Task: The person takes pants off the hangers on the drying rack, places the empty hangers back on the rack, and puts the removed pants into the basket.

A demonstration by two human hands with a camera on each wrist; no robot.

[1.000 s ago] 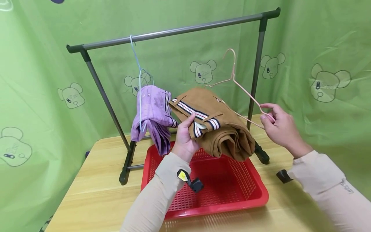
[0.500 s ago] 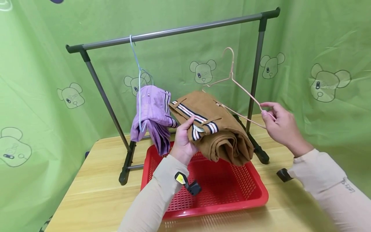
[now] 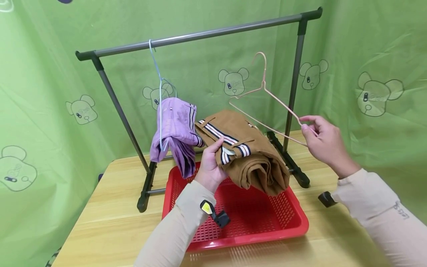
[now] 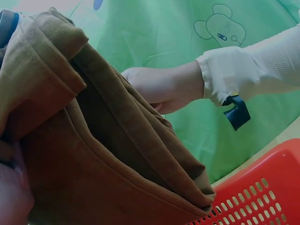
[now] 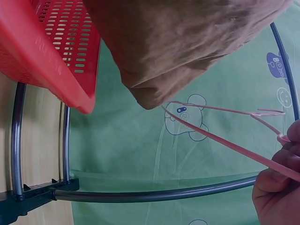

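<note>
My left hand point(image 3: 211, 167) grips a pair of brown trousers point(image 3: 247, 144) by the striped waistband, thumb on top. The folded trousers hang over the red basket point(image 3: 253, 239), their rolled legs drooping. At the right, my right hand point(image 3: 325, 142) pinches one end of a pink wire hanger point(image 3: 280, 100), hook upward. The hanger's far end stands behind the trousers in the head view, its lower bar passing just above their back edge. In the right wrist view the pink hanger point(image 5: 225, 146) runs from the fingers toward the brown cloth point(image 5: 183, 51).
A grey metal rack point(image 3: 207, 34) with black feet stands on the wooden table point(image 3: 103, 211) behind the basket. Purple trousers point(image 3: 178, 122) hang from its bar on a blue hanger point(image 3: 155, 66). A green printed curtain point(image 3: 373, 44) surrounds the table.
The brown trousers have been lowered slightly and tipped, and the hanger has shifted a little left and up. More of its lower bar now shows behind them.
</note>
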